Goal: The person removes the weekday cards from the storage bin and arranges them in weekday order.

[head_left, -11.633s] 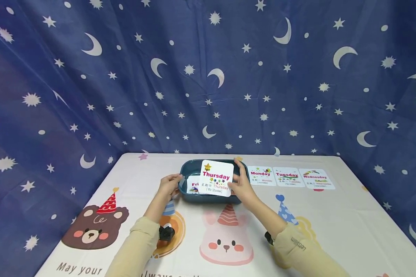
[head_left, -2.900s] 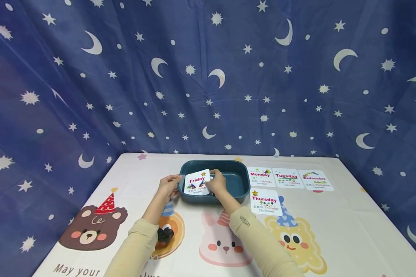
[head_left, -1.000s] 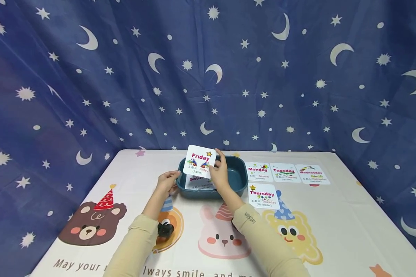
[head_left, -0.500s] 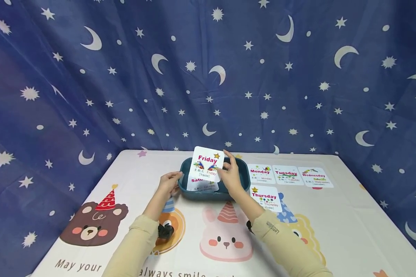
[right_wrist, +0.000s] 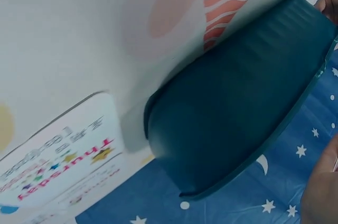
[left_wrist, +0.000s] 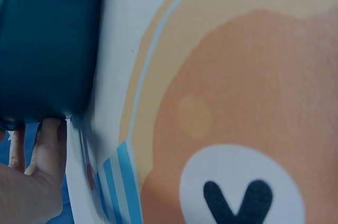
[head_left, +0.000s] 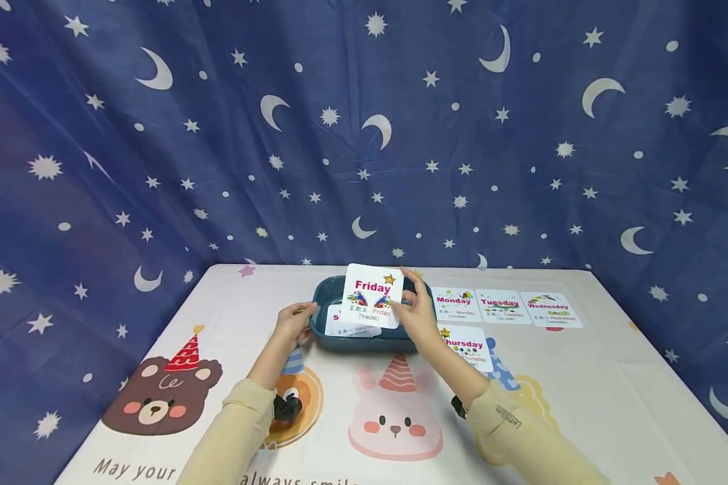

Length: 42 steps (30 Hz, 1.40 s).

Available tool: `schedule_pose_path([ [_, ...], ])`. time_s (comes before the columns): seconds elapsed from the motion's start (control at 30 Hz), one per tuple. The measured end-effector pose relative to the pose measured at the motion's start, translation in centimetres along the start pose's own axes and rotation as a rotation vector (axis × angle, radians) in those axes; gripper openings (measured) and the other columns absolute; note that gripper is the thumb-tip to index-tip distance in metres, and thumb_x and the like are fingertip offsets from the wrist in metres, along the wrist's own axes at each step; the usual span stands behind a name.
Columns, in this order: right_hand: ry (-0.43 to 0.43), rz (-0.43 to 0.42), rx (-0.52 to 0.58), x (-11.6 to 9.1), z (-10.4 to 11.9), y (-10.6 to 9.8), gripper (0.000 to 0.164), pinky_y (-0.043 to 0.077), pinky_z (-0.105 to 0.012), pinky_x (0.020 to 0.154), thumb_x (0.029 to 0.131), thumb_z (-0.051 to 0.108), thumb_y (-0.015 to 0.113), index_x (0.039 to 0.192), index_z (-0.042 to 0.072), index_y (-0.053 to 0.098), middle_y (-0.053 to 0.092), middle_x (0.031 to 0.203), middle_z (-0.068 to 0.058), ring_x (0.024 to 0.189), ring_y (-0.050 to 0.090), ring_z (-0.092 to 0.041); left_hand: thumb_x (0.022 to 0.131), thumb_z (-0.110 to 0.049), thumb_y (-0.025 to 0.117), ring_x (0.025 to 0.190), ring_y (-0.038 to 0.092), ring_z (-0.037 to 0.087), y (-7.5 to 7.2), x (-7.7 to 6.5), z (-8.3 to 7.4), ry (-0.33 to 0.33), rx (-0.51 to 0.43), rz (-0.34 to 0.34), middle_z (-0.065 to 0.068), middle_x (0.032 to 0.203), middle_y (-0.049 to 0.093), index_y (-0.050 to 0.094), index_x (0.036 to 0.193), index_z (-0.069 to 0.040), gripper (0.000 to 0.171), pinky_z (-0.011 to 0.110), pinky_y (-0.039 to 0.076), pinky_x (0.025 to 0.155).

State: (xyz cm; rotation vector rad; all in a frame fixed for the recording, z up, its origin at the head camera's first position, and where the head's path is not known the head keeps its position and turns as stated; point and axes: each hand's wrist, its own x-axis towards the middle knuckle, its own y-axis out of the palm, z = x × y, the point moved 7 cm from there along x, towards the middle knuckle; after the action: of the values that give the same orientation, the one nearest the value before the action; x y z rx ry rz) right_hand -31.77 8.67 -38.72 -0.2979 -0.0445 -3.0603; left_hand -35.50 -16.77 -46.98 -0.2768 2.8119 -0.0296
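My right hand (head_left: 418, 316) pinches the white Friday card (head_left: 373, 295) by its right edge and holds it above the dark teal plastic tub (head_left: 364, 343). My left hand (head_left: 294, 322) grips the tub's left end by the rim; in the left wrist view the fingers (left_wrist: 48, 145) press against that end. Inside the tub lies a Saturday card (head_left: 352, 329), partly covered by the Friday card. To the tub's right, Monday (head_left: 455, 305), Tuesday (head_left: 501, 306) and Wednesday (head_left: 549, 309) cards form a row. Under Monday sits the Thursday card (head_left: 470, 347), partly behind my right forearm.
A white cloth printed with cartoon animals covers the table (head_left: 619, 397). Behind and to the left hangs a blue curtain (head_left: 340, 168) with moons and stars. The tub stands near the table's back edge.
Earlier my right hand held the Thursday card; it now lies below Monday. The Friday card has come up out of the tub, uncovering Saturday, and moved right. The left hand stays on the tub.
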Motion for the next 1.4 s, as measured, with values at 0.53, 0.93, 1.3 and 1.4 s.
schedule_pose_path([
  [0.53,0.107,-0.015,-0.098,-2.2,-0.2,-4.7,0.073,0.054,-0.021,0.065,0.086,-0.013,0.047,0.147,0.021,0.026,0.055,0.122,-0.028,0.085,0.068,-0.014,0.095,-0.023,0.056,0.071,0.063,0.004,-0.4,-0.4,0.1,-0.018,0.035,0.001,0.017,0.122,0.056,0.052,0.127,0.000,0.040,0.015,0.049,0.058],
  [0.93,0.097,0.000,-0.146,-3.4,-0.7,-8.1,0.072,0.034,-0.014,0.044,0.087,-0.013,0.046,0.148,0.018,0.022,0.059,0.108,-0.020,0.063,0.059,-0.004,0.094,-0.025,0.057,0.071,0.063,0.006,-0.2,0.1,0.3,-0.020,0.043,0.005,0.015,0.117,0.058,0.054,0.127,-0.002,0.039,0.015,0.049,0.057],
  [1.3,0.119,-0.031,-0.207,-4.1,-1.5,-10.8,0.072,0.042,-0.016,0.051,0.088,-0.012,0.045,0.149,0.018,0.020,0.056,0.110,-0.022,0.063,0.056,0.000,0.094,-0.024,0.058,0.067,0.063,0.004,-0.2,0.0,0.2,-0.021,0.026,0.013,0.013,0.111,0.061,0.055,0.125,-0.002,0.038,0.016,0.049,0.058],
  [1.4,0.129,-0.043,-0.226,-4.2,-1.8,-11.5,0.073,0.042,-0.016,0.051,0.089,-0.011,0.045,0.150,0.018,0.019,0.056,0.110,-0.021,0.065,0.058,-0.002,0.094,-0.024,0.058,0.067,0.064,0.004,-0.2,-0.1,0.2,-0.021,0.027,0.013,0.012,0.109,0.061,0.056,0.124,-0.002,0.037,0.016,0.049,0.058],
])
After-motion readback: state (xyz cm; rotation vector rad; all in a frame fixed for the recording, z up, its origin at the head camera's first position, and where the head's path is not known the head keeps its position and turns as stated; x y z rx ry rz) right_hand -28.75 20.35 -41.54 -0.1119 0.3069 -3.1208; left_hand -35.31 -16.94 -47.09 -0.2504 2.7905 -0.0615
